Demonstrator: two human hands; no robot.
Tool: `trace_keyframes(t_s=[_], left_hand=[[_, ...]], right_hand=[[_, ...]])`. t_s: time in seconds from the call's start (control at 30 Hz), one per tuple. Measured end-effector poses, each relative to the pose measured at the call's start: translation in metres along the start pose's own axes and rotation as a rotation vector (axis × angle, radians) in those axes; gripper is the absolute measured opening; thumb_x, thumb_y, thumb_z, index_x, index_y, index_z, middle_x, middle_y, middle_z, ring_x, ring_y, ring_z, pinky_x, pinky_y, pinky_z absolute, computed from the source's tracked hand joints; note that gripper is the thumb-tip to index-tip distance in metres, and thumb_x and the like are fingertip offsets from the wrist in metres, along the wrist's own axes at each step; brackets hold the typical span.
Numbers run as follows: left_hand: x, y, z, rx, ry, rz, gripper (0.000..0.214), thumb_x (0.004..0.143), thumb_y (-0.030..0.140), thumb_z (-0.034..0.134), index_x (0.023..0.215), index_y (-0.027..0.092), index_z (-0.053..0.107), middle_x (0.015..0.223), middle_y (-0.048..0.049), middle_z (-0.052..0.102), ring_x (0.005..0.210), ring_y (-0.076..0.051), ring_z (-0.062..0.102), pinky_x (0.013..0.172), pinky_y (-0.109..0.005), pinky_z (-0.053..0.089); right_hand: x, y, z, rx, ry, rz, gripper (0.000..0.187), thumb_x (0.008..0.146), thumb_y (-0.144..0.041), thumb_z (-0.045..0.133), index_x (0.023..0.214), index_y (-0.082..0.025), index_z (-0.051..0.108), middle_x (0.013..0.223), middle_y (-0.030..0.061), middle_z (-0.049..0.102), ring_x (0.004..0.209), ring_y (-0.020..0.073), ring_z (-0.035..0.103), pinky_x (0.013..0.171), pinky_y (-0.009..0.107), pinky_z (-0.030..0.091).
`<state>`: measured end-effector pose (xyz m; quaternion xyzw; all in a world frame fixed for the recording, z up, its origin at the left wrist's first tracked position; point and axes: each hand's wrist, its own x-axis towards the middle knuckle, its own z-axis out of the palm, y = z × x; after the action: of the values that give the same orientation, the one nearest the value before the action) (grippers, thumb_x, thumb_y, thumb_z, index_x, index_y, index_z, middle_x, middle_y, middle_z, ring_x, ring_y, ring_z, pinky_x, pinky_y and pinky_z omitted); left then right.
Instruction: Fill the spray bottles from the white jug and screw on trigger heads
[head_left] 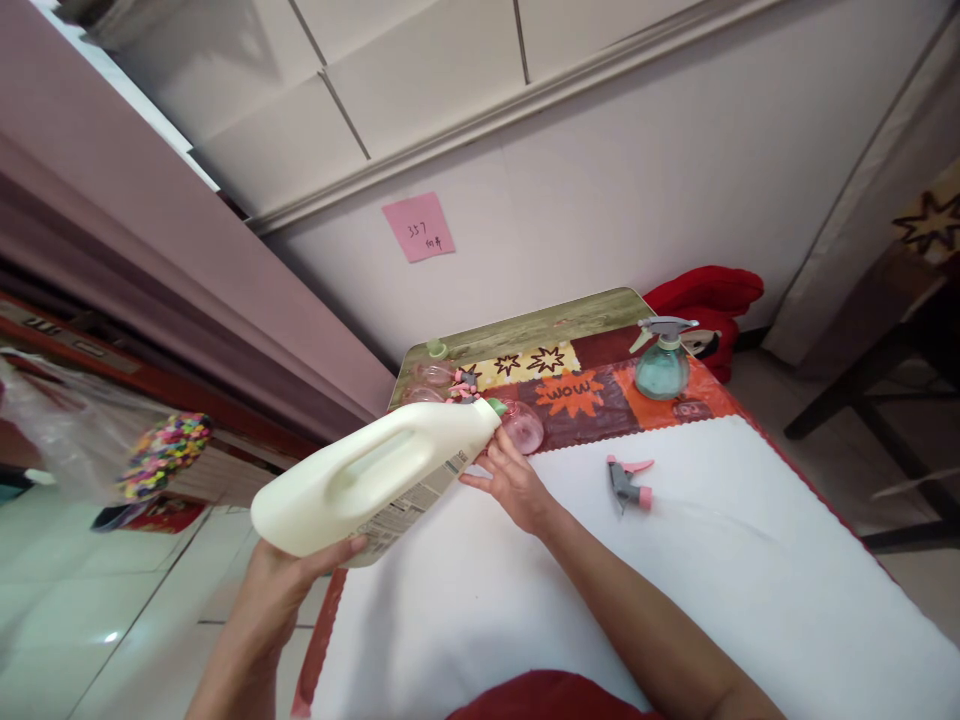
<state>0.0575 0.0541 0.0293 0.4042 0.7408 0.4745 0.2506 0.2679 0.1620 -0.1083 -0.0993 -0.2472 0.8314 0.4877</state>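
My left hand (pixel 281 580) grips the base of a large cream plastic jug (pixel 371 475) with a moulded handle, tipped on its side so its green-rimmed mouth points toward a small clear pink bottle (pixel 523 428). My right hand (pixel 511 482) rests just below that pink bottle, fingers curled around its near side. A detached grey and pink spray trigger (pixel 628 482) with its clear tube lies on the white cloth (pixel 675 600) to the right of my right hand.
A teal spray bottle (pixel 663 362) with a grey trigger stands at the far right of the table on a patterned cloth (pixel 592 395). More small clear bottles (pixel 431 378) sit at the far left corner. A red item (pixel 705 295) lies by the wall, with a dark chair (pixel 892 370) to the right.
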Motion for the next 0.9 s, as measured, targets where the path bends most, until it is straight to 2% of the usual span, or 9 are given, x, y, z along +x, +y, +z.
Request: trace_keyframes(t_s=[0.47, 0.67, 0.9], left_hand=[[0.0022, -0.0019, -0.0031, 0.006, -0.009, 0.008, 0.1, 0.042, 0.037, 0.096, 0.136, 0.025, 0.063, 0.132, -0.009, 0.071, 0.118, -0.035, 0.067, 0.09, -0.037, 0.061], [0.0, 0.0018, 0.0, 0.014, 0.009, 0.013, 0.1, 0.041, 0.041, 0.095, 0.134, 0.023, 0.064, 0.133, -0.0101, 0.071, 0.117, -0.037, 0.067, 0.091, -0.04, 0.061], [0.0005, 0.0026, 0.0003, 0.024, 0.009, 0.019, 0.1, 0.041, 0.043, 0.095, 0.134, 0.021, 0.064, 0.131, -0.0121, 0.071, 0.116, -0.038, 0.067, 0.093, -0.044, 0.06]], right_hand=[[0.0008, 0.0004, -0.0009, 0.009, 0.001, 0.001, 0.056, 0.091, -0.046, 0.069, 0.144, -0.045, 0.049, 0.147, 0.0002, 0.049, 0.119, 0.0202, 0.058, 0.1, 0.045, 0.053], [-0.0005, -0.0012, 0.0005, 0.004, 0.008, 0.006, 0.06, 0.09, -0.046, 0.07, 0.146, -0.043, 0.048, 0.146, 0.0016, 0.049, 0.118, 0.0209, 0.058, 0.1, 0.045, 0.053], [0.0001, -0.0002, -0.0003, 0.015, 0.001, 0.004, 0.055, 0.091, -0.045, 0.069, 0.143, -0.044, 0.05, 0.145, 0.0006, 0.049, 0.117, 0.0195, 0.058, 0.099, 0.043, 0.053]])
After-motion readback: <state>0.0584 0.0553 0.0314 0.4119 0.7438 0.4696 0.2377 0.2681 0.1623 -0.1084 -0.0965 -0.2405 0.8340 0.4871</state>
